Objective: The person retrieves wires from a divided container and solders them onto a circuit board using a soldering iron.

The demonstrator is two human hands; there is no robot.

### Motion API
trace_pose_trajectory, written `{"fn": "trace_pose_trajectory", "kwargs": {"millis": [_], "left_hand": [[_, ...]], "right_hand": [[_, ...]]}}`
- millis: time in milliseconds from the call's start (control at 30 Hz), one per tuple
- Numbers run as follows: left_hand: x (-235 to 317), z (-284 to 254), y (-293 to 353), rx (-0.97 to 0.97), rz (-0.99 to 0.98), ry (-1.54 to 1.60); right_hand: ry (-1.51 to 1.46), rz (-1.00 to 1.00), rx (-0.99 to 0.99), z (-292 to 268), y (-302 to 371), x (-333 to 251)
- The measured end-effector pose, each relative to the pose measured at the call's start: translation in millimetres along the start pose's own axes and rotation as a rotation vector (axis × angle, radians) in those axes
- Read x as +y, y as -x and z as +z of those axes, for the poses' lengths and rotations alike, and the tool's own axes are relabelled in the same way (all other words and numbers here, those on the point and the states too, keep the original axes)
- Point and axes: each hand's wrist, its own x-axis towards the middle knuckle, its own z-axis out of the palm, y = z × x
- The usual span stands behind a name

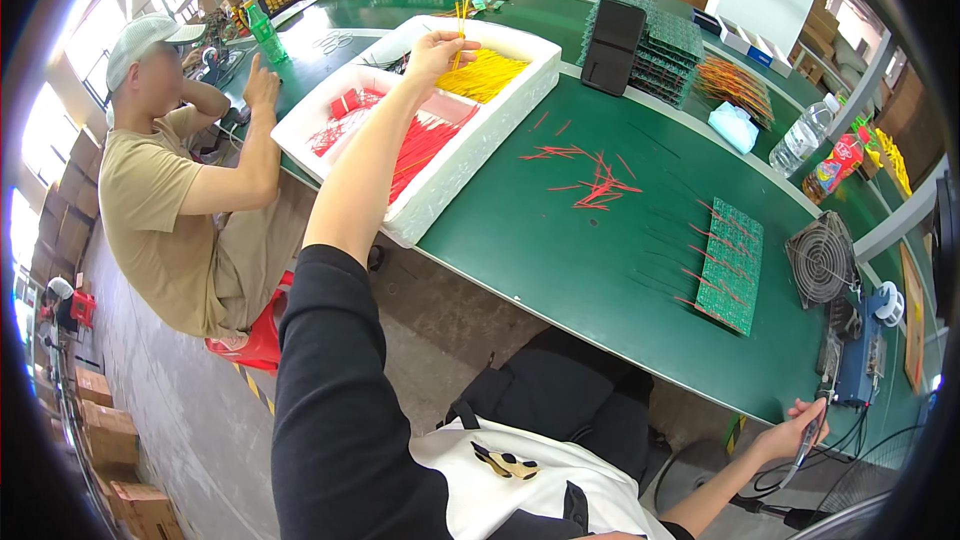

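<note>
My left hand (437, 56) is raised over the white foam box (420, 226), its fingers pinched on a few yellow wires (462, 15) that stand upright. Beneath it in the box lie a bundle of yellow wires (488, 74) and many red wires (425, 152). At the lower right, my right hand (792, 434) grips a soldering iron (811, 432) beside the blue soldering station (858, 355). A green circuit board panel (735, 270) lies on the table, with red and black wires sticking out along its left side. Loose red wires (600, 185) are scattered on the green tabletop (500, 240).
A stack of circuit boards (665, 50) stands at the back, a black phone (613, 47) leaning on it. A small fan (820, 258), water bottle (803, 137) and red-labelled bottle (835, 165) line the right. A co-worker (185, 180) sits at the left, near a green bottle (264, 32).
</note>
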Motion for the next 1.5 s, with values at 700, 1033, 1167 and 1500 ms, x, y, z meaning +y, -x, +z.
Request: {"fn": "trace_pose_trajectory", "kwargs": {"millis": [700,1033,1167,1500], "left_hand": [[-11,-3,-12,0.061,0.012,-0.032],[100,130,111,-0.412,0.084,0.135],[67,205,159,-0.689,0.246,-0.148],[-16,268,148,-0.457,0.318,-0.404]], "right_hand": [[-0.135,0.072,-0.112,14,6,-4],[-0.352,0.100,-0.217,39,3,-18],[-0.486,0.145,-0.373,62,4,-34],[-0.611,0.279,-0.737,137,3,-29]]}}
